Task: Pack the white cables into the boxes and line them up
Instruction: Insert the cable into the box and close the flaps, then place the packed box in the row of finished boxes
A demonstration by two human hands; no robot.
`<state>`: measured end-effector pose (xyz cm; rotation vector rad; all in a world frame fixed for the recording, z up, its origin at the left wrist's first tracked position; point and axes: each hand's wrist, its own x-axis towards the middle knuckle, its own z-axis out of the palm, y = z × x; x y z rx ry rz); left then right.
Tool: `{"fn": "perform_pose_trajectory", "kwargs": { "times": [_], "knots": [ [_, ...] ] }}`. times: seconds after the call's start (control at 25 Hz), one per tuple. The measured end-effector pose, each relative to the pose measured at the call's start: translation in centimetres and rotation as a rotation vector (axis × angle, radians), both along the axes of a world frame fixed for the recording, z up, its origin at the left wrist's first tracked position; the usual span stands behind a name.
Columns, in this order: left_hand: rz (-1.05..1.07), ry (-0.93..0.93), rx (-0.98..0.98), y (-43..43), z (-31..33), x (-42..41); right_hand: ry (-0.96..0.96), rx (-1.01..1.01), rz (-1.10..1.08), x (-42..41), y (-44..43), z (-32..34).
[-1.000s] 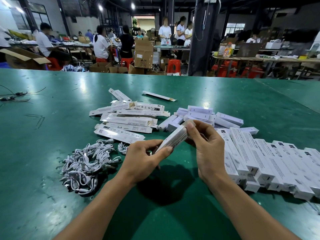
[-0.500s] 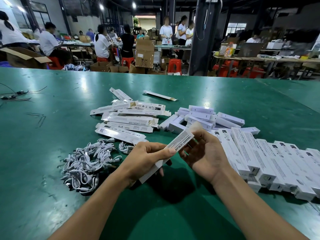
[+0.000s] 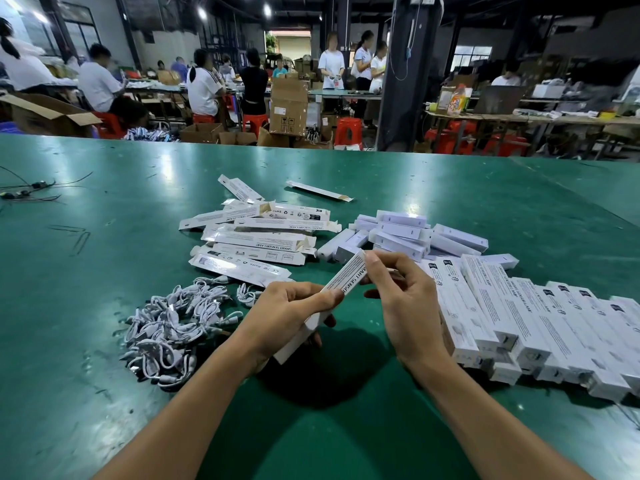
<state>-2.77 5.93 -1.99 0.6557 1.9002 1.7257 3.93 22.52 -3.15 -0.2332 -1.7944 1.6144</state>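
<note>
A long white box (image 3: 348, 277) printed "SMART SENSOR LAMP" slants above the green table (image 3: 104, 237). My left hand (image 3: 287, 318) grips its lower half, thumb across the printed face. My right hand (image 3: 403, 299) pinches its far upper end with fingertips. A tangled heap of white cables (image 3: 173, 327) lies to the left of my left hand. Flat unfolded boxes (image 3: 256, 237) are piled behind the cables. A row of packed boxes (image 3: 526, 320) lies side by side to the right, touching my right wrist.
Small white lamp units (image 3: 401, 233) are heaped behind my hands. One flat box (image 3: 318, 190) lies alone farther back. Black wires (image 3: 27, 192) sit at the far left edge. Beyond the table people work among cardboard cartons (image 3: 289, 105) and red stools.
The box has been turned so its printed face shows, and slid lower through my left hand. My right hand shifted from cupping the far end to pinching it.
</note>
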Motion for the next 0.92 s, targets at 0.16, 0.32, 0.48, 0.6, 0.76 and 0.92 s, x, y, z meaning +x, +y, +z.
{"fn": "perform_pose_trajectory", "kwargs": {
  "times": [0.16,0.32,0.48,0.6,0.76,0.92],
  "knots": [
    [0.006,0.063,-0.014,0.2,-0.1,0.0,-0.015,-0.111,-0.042,-0.1,0.0,0.3],
    [0.02,0.111,-0.033,0.2,-0.1,0.1,-0.008,-0.149,-0.086,0.0,-0.2,0.4],
    [0.051,0.249,-0.106,0.0,-0.2,0.0,-0.013,-0.1,-0.112,0.1,-0.1,0.6],
    [0.064,0.296,-0.109,0.0,-0.3,0.0,-0.023,-0.085,-0.108,0.0,0.2,0.5],
    [0.094,0.318,-0.127,0.3,-0.3,0.1,0.022,0.378,-0.287,0.1,0.7,-0.2],
    [0.095,0.3,-0.139,0.2,-0.4,0.0,0.059,0.65,-0.329,0.1,0.6,-0.5]
  ]
}}
